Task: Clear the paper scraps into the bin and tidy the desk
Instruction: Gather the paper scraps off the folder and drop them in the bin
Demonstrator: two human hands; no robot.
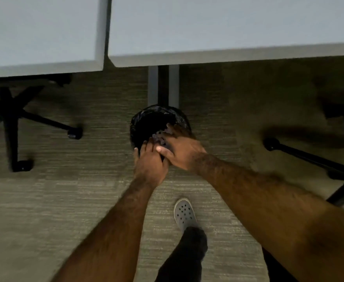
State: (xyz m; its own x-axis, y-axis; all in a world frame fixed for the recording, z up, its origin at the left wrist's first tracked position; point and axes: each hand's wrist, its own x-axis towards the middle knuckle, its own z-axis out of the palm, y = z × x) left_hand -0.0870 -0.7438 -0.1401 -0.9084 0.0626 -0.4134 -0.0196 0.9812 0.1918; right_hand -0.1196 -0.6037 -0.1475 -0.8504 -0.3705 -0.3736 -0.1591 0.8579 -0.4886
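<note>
A round black bin lined with a dark bag stands on the carpet just in front of the desk leg. Both my hands meet over its near rim. My left hand is cupped with its fingers curled upward. My right hand lies across it, fingers spread and brushing over the left palm. Small pale paper scraps show between the fingers above the bin's opening. Whether any scraps stay in the left palm is hidden.
Two white desks meet at a gap along the top, with a grey leg behind the bin. Black chair bases with castors stand left and right. My foot in a grey perforated clog is on the carpet.
</note>
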